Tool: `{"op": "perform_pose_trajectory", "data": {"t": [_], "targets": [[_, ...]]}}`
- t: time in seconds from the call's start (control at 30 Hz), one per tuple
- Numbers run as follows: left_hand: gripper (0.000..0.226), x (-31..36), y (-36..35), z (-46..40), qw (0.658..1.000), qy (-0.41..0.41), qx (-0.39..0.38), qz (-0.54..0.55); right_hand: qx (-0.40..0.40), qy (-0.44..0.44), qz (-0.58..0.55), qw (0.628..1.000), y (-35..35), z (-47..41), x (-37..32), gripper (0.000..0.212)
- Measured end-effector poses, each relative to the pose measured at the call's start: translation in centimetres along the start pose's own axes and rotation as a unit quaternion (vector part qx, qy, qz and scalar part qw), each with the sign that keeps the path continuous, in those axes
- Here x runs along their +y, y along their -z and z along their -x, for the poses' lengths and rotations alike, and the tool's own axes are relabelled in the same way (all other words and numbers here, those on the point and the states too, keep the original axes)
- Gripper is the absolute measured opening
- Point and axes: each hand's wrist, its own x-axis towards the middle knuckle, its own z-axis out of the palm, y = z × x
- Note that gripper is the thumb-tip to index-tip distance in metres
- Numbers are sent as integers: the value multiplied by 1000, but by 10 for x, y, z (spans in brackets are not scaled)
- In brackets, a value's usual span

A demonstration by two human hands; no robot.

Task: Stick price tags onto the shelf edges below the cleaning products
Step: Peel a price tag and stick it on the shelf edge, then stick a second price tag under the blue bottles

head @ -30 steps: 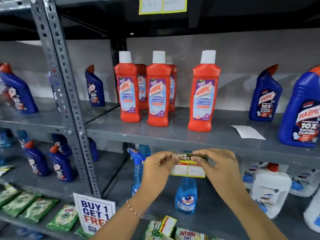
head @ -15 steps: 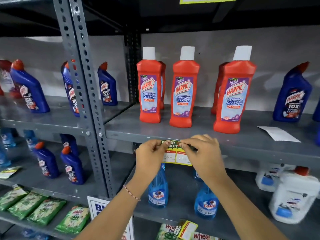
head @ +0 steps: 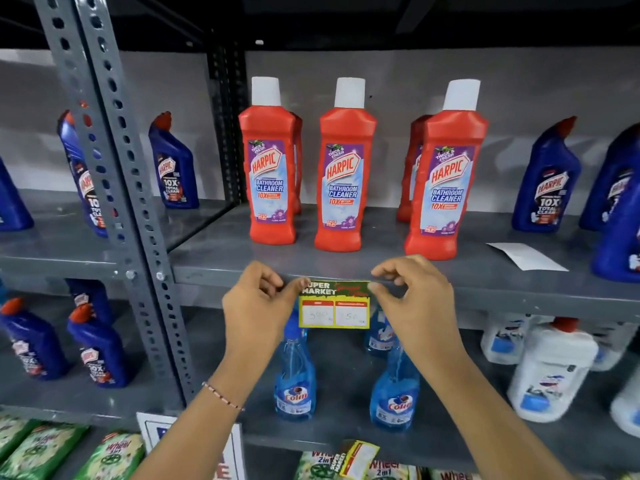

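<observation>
Nearest you, green detergent packets [head: 114, 453] lie on the lowest shelf, with a loose yellow tag [head: 358, 457] among them. Above these, two blue spray bottles [head: 294, 375] stand between your forearms, and white bottles [head: 550, 372] stand to their right. Your left hand [head: 258, 311] pinches the upper left corner of the price tag [head: 334, 304] between thumb and fingertips; your right hand [head: 414, 303] pinches its upper right corner in the same way. The tag's dark top strip lies against the shelf edge [head: 502, 294], and its yellow lower part hangs below that edge. Directly above the tag, three red cleaner bottles [head: 346, 174] stand upright in a row, more red bottles behind them. A white paper slip [head: 526, 256] lies flat to their right. Dark blue bottles [head: 545, 181] flank them on both sides.
</observation>
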Motion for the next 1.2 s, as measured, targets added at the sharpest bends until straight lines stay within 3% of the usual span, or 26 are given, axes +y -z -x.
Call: {"op": "perform_pose_trajectory", "data": {"t": [0.17, 0.33, 0.43, 0.5, 0.73, 0.9, 1.0, 1.03, 1.1, 1.2], "targets": [[24, 26, -15, 11, 994, -102, -6, 44, 23, -43, -18, 999, 51, -4, 29, 19], [18, 83, -64, 31, 967, -165, -165, 101, 40, -135, 70, 988, 120, -36, 94, 15], [13, 112, -103, 37, 941, -183, -271, 85, -77, -216, 172, 958, 144, -67, 122, 60], [12, 126, -129, 35, 928, -187, -316, 65, -169, -242, 259, 920, 148, -83, 131, 72], [23, 160, -195, 26, 907, -214, -362, -6, -220, -59, 423, 877, 152, -92, 136, 35], [46, 182, -221, 33, 913, -188, -361, -14, -161, -11, 273, 948, 183, -85, 164, 22], [22, 196, -226, 42, 918, -211, -336, 14, -107, 27, 170, 979, 213, -71, 168, 16], [11, 201, -227, 49, 915, -213, -341, 33, -91, 21, 138, 986, 225, -64, 169, 12], [30, 210, -230, 68, 909, -190, -364, 67, -54, -13, 53, 997, 251, -50, 172, 11], [27, 222, -240, 112, 883, -120, -435, 132, 2, -88, -113, 990, 283, -26, 185, 17]]}}
